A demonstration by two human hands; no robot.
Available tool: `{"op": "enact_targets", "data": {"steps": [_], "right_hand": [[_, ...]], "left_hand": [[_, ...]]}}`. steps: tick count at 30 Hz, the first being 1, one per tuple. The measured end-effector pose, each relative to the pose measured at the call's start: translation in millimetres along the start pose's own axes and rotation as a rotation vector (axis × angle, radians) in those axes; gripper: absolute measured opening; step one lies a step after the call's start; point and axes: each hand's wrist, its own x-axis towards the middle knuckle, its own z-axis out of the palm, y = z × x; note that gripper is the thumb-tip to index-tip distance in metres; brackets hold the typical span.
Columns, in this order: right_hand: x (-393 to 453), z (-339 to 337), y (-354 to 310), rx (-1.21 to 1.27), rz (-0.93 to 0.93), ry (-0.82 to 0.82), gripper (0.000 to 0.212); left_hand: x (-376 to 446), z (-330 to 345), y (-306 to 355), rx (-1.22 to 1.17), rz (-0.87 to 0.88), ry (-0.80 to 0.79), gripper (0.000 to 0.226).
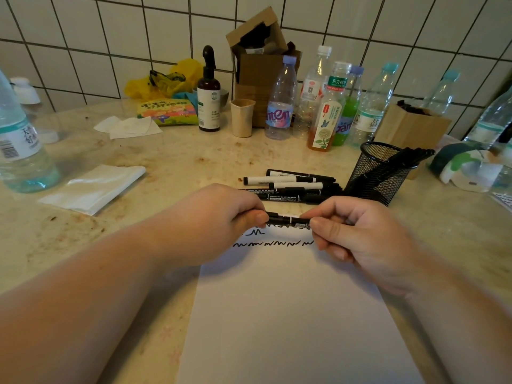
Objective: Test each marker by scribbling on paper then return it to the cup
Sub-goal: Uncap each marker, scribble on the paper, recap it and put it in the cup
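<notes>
1. Both hands pinch one black marker (288, 219) level above the top of the paper (291, 314): the left hand (221, 217) grips its left end, the right hand (357, 231) its right end.
2. Black scribbles (273, 243) run across the sheet just under the marker, partly hidden by the hands.
3. At 12 o'clock from the hands, a pile of markers (291, 185) lies on the stone counter (180, 156).
4. At 1 o'clock the black mesh cup (374, 173) stands beside that pile, with markers leaning out to the right.
5. Farther back, plastic bottles (327, 106), a paper cup (242, 117), a brown spray bottle (209, 92) and a cardboard box (257, 67) crowd the tiled wall.
6. At 10 o'clock lies a folded tissue (94, 187).
</notes>
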Motion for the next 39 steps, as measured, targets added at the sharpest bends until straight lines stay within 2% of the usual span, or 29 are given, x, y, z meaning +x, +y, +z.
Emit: {"op": "enact_targets", "data": {"steps": [8, 13, 16, 18, 21, 24, 31, 35, 39], "right_hand": [[0, 1, 1, 0.028, -0.029, 0.004, 0.009], [1, 0, 1, 0.032, -0.043, 0.007, 0.011], [1, -3, -1, 0.117, -0.054, -0.005, 0.008], [0, -6, -3, 0.240, -0.048, -0.012, 0.016], [-2, -7, -3, 0.304, -0.069, 0.015, 0.014], [-2, -7, -2, 0.206, -0.137, 0.140, 0.020], [-4, -26, -29, -0.072, -0.313, 0.693, 0.016], [-7, -46, -49, -0.259, -0.358, 0.829, 0.012], [0, -60, -50, -0.471, -0.187, 0.863, 0.010]], "left_hand": [[-1, -1, 3, -0.011, 0.001, 0.002, 0.020], [-2, -3, 4, -0.125, -0.002, 0.017, 0.019], [0, -1, 4, -0.134, -0.011, 0.052, 0.019], [1, 0, 2, -0.118, -0.025, 0.034, 0.020], [2, 3, -1, -0.122, -0.037, -0.007, 0.020], [3, 3, -2, -0.139, -0.057, -0.007, 0.016], [-1, 4, -4, -0.139, -0.094, -0.037, 0.015], [-2, 5, -5, -0.112, -0.075, -0.042, 0.017], [-1, 6, -7, -0.100, -0.069, -0.038, 0.015]]}}
